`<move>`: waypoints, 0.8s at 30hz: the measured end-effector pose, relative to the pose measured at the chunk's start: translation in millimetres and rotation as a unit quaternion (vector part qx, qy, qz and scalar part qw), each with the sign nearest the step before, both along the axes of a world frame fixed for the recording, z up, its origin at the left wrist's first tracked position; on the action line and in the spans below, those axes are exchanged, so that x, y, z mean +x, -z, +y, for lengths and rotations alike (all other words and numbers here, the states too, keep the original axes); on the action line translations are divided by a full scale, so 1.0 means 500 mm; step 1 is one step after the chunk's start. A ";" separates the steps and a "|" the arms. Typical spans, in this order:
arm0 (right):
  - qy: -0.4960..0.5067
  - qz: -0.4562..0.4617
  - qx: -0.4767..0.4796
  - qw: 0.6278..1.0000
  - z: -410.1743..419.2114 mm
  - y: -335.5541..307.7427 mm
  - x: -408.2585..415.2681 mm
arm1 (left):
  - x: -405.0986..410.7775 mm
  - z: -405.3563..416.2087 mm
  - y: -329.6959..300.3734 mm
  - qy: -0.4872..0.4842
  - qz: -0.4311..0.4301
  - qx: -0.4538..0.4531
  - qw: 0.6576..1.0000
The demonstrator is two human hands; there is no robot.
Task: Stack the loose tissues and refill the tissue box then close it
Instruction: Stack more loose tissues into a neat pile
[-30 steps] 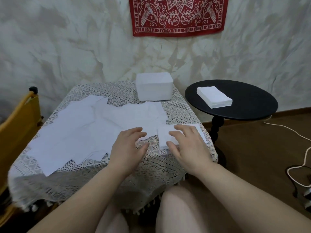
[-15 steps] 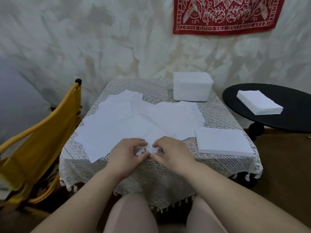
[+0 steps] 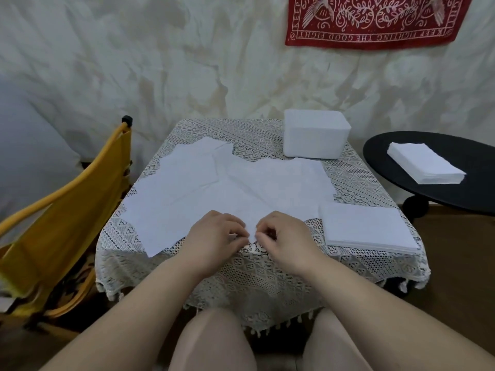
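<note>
Lace-covered surface [image 3: 257, 285] at centre, carrying all task items. Spread of loose tissues [image 3: 214, 188] overlapping across its left and middle, near edge just beside both hands. Tissue box [image 3: 316, 135], white, at the far right corner, apparently shut or upturned; opening not visible. Squared stack of tissues [image 3: 367, 227] near the right front edge, well apart from the box. Second stack [image 3: 426, 167] on the black side table [image 3: 455, 199], off to the right. Left hand [image 3: 214, 236] and right hand [image 3: 284, 236] close together at the near edge of the spread, fingers curled, both pinching the corner of one sheet between thumb and fingertips.

Step judged in hand: separating a single sheet for the stack. Best done by lifting lightly at the pinched edge, peeling slowly so neighbouring sheets stay flat, then carrying it rightward and aligning corners on the near stack before release. Risk: thin sheet tearing, or two sheets clinging together.
</note>
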State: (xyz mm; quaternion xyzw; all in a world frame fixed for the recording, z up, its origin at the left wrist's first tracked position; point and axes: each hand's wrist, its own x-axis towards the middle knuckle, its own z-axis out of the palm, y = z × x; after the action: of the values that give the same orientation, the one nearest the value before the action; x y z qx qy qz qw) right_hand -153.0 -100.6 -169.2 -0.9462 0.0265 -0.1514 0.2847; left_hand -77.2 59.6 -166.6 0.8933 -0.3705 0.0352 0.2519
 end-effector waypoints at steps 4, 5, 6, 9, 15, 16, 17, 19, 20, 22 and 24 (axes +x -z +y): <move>-0.014 0.011 0.011 1.000 -0.003 -0.004 -0.010 | 0.001 -0.010 -0.004 0.004 -0.020 0.001 1.000; -0.018 0.015 0.006 1.000 -0.003 -0.005 -0.011 | -0.001 -0.011 -0.003 0.001 -0.026 -0.010 1.000; -0.023 0.016 0.002 1.000 -0.002 -0.005 -0.011 | -0.003 -0.012 -0.001 -0.001 -0.033 -0.026 0.999; -0.025 -0.010 -0.005 1.000 0.003 -0.005 -0.008 | -0.014 -0.010 0.001 0.007 -0.071 -0.075 0.995; -0.025 -0.074 0.028 0.997 -0.001 -0.006 -0.047 | 0.010 0.031 -0.010 -0.031 -0.101 -0.042 0.993; -0.025 -0.080 0.040 0.996 -0.003 -0.011 -0.056 | 0.015 0.040 -0.014 -0.040 -0.102 -0.042 0.993; -0.019 -0.091 0.057 0.994 -0.007 -0.015 -0.065 | 0.018 0.049 -0.017 -0.047 -0.094 -0.048 0.993; 0.001 -0.113 0.111 0.987 -0.015 -0.027 -0.080 | 0.010 0.066 -0.027 -0.066 -0.046 -0.084 0.993; 0.015 -0.122 0.136 0.983 -0.019 -0.034 -0.085 | 0.003 0.073 -0.032 -0.069 -0.007 -0.110 0.991; 0.042 -0.132 0.164 0.977 -0.025 -0.048 -0.087 | -0.015 0.083 -0.040 -0.070 0.071 -0.168 0.981; 0.066 -0.139 0.178 0.972 -0.027 -0.059 -0.079 | -0.025 0.078 -0.048 -0.079 0.098 -0.234 0.964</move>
State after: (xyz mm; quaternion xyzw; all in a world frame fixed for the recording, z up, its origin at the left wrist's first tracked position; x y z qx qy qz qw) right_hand -192.8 -114.3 -139.5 -0.8459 0.0760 -0.2931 0.4390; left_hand -90.0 98.6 -142.5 0.8349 -0.2540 0.0527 0.4855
